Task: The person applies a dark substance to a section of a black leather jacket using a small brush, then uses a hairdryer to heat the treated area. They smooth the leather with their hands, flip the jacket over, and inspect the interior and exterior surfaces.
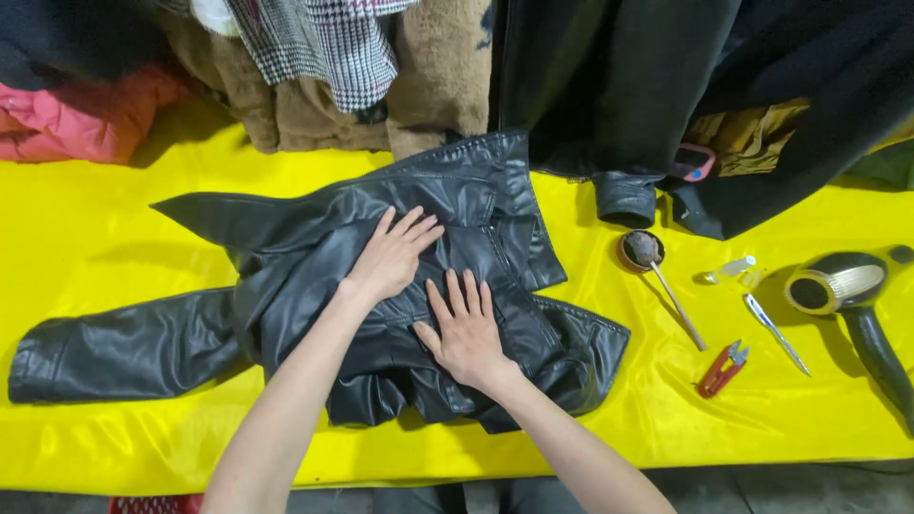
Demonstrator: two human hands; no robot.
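both your hands are flat on the black leather jacket (pixel 314 276), which lies crumpled across the yellow table cover (pixel 86 238). your left hand (pixel 388 259) presses palm down near the middle of it, fingers fanned a little, fingertips (pixel 426 228) aimed up and to the right toward the collar side. your right hand (pixel 465 333) sits just below and to the right of the left one, also palm down, fingers (pixel 468 290) open and straight, thumb stuck out to the left. neither hand pinches anything; the leather just lies under your palms. the two hands are close together but not touching.

off to the left of your left-hand fingers, one sleeve (pixel 114 347) runs out long across the cover, well away from both hands. past your fingertips, at the far edge, a heap of clothes: brown fleece (pixel 438 67), a checked piece (pixel 324 43), something pink (pixel 76 119), and a dark coat (pixel 619 86).

right of your right-hand fingers, apart from the jacket, a small round tin with a brush (pixel 640 250) standing in it, its stick handle slanting down. further right lie red snips (pixel 722 369), a slim metal tool (pixel 776 333), a small clear bottle (pixel 731 268) and a hair dryer (pixel 847 290), all well clear of your hands.
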